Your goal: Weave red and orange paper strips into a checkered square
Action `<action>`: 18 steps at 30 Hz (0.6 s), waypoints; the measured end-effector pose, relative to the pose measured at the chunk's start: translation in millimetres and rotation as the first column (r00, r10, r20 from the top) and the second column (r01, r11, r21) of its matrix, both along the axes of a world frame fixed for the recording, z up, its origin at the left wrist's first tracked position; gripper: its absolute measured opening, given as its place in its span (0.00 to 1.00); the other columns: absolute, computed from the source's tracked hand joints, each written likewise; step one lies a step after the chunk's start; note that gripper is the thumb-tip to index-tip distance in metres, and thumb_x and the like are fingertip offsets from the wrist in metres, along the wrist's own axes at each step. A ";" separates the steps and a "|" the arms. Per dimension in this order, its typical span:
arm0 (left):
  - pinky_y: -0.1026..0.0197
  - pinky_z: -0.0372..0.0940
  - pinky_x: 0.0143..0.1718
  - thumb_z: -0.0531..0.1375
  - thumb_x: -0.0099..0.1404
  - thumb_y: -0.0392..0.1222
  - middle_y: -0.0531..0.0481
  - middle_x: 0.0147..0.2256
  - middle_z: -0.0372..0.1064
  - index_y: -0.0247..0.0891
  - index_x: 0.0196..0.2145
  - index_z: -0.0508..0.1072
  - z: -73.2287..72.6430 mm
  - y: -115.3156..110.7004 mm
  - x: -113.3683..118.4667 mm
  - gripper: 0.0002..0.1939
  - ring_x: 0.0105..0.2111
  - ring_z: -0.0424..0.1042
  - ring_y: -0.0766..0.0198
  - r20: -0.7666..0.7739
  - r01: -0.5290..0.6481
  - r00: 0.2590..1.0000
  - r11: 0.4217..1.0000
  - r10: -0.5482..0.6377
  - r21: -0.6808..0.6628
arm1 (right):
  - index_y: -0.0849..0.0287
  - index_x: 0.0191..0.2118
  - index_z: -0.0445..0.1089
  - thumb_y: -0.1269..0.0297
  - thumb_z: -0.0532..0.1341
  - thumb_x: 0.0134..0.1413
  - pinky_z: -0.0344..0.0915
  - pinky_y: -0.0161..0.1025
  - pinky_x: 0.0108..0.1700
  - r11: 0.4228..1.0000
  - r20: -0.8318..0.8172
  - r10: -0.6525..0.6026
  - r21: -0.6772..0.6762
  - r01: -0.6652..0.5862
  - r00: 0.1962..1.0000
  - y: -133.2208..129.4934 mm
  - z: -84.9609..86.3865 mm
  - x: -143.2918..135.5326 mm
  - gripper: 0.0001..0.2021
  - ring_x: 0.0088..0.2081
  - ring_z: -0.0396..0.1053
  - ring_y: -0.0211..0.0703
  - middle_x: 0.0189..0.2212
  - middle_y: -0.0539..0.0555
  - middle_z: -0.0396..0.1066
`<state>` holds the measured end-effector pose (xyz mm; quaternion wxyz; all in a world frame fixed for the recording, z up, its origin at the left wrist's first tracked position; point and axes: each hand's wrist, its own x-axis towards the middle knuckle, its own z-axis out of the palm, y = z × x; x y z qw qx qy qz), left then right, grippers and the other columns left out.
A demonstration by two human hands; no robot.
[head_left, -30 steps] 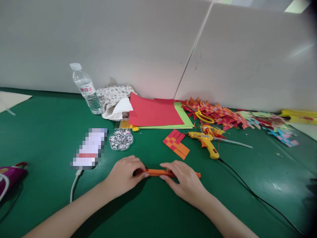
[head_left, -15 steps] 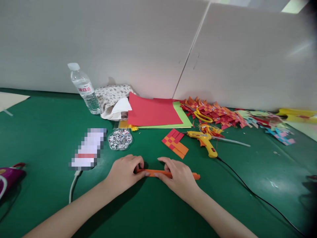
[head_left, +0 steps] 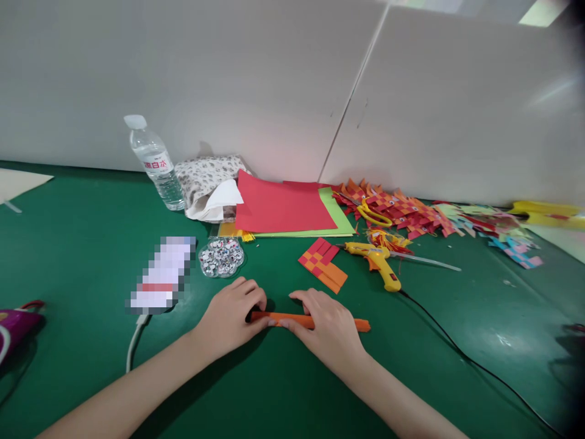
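Note:
A narrow orange paper strip [head_left: 297, 319], apparently folded, lies crosswise before me on the green table. My left hand [head_left: 233, 314] pinches its left end, thumb in front and fingers curled behind. On its middle is my right hand [head_left: 326, 323], with the thumb pressed along the front edge and the fingers bent over the back. The two thumbs nearly meet. The strip's right end sticks out past my right hand. Just beyond lies a woven red and orange paper piece [head_left: 322, 264], touched by neither hand.
A yellow glue gun [head_left: 377, 262] with a black cord lies to the right. Behind are red paper sheets [head_left: 283, 201], yellow-handled scissors [head_left: 372, 214] and woven paper fish [head_left: 402, 207]. On the left are a case of googly eyes [head_left: 222, 257], a phone [head_left: 164, 274] and a water bottle [head_left: 158, 164].
My right thumb has slid slightly left along the orange paper strip, closer to the left thumb. The strip's right end has shifted a little. Other things stay put.

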<state>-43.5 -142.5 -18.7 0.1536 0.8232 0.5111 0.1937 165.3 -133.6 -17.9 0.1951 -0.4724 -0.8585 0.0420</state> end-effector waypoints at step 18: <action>0.59 0.57 0.33 0.57 0.62 0.48 0.50 0.32 0.66 0.38 0.32 0.66 -2.2 -4.2 2.8 0.10 0.33 0.61 0.62 0.015 0.053 0.998 0.998 -0.053 0.020 | 0.59 0.45 0.66 0.49 0.55 0.56 0.61 0.39 0.33 0.995 0.027 0.067 0.075 -0.069 0.997 -1.7 -6.3 3.9 0.19 0.32 0.67 0.44 0.29 0.54 0.70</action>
